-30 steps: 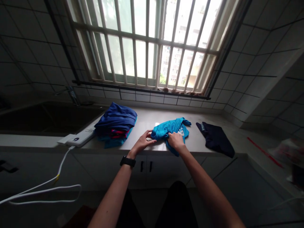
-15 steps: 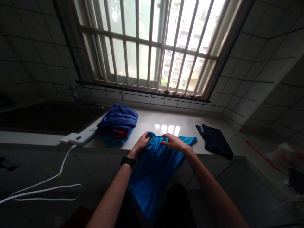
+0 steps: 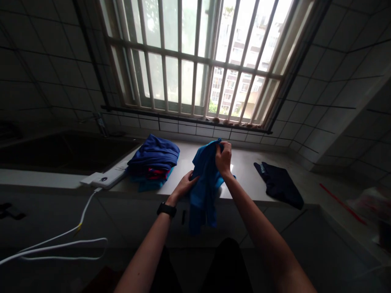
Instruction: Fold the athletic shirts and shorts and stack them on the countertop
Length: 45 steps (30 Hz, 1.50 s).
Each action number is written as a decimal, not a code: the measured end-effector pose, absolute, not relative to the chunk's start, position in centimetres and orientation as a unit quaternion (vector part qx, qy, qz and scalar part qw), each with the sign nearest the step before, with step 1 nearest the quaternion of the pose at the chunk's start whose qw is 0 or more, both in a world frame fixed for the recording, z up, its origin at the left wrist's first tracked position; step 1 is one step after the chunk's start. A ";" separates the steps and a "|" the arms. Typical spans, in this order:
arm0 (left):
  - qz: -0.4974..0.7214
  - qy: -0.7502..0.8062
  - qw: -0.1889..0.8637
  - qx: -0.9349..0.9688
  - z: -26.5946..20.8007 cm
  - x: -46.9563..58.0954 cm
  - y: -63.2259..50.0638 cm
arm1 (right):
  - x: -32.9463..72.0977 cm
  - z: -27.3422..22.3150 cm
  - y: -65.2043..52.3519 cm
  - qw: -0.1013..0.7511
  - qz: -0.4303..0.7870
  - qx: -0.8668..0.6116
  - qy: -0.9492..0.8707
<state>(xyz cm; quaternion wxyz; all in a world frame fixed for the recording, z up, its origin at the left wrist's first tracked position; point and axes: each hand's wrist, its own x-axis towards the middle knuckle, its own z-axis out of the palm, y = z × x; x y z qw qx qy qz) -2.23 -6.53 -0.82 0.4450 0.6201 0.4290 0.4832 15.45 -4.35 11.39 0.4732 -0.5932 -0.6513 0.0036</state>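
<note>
A bright blue garment (image 3: 203,185), its exact kind unclear, hangs between my hands over the counter's front edge. My right hand (image 3: 224,158) is raised and pinches its upper end. Lower down, my left hand (image 3: 185,185), with a black watch on the wrist, grips the garment's left side; its fingertips are partly hidden by cloth. To the left sits a stack of folded clothes (image 3: 154,152), dark blue on top with red and teal below. A dark folded garment (image 3: 282,183) lies flat on the right.
The white counter (image 3: 244,160) runs under a barred window (image 3: 195,61). At left are a dark sink (image 3: 61,152) and a white power bank (image 3: 111,178) with a white cable (image 3: 87,211). A red strip (image 3: 342,203) lies at far right.
My right hand has lifted the blue garment's end up and away from me. The hanging part has risen and narrowed. My left hand has shifted slightly down, still on the cloth.
</note>
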 end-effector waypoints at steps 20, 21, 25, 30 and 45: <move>0.502 0.467 0.359 0.634 -0.7 -2.4 -6.6 | 17.5 6.7 -7.4 0.046 0.129 -0.573 -0.808; 0.510 0.464 0.364 0.627 -1.0 -2.4 -6.4 | 17.1 6.2 -7.6 0.036 0.108 -0.578 -0.808; 0.526 0.443 0.363 0.629 -2.1 -2.7 -5.3 | 16.6 5.0 -8.3 0.026 0.070 -0.588 -0.806; 0.513 0.448 0.304 0.666 -2.5 -2.9 -4.9 | 17.4 5.0 -10.0 0.033 0.118 -0.535 -0.836; 0.445 0.449 0.316 0.708 -0.7 -2.6 -6.7 | 20.9 7.0 -9.2 0.296 0.010 -0.588 -0.753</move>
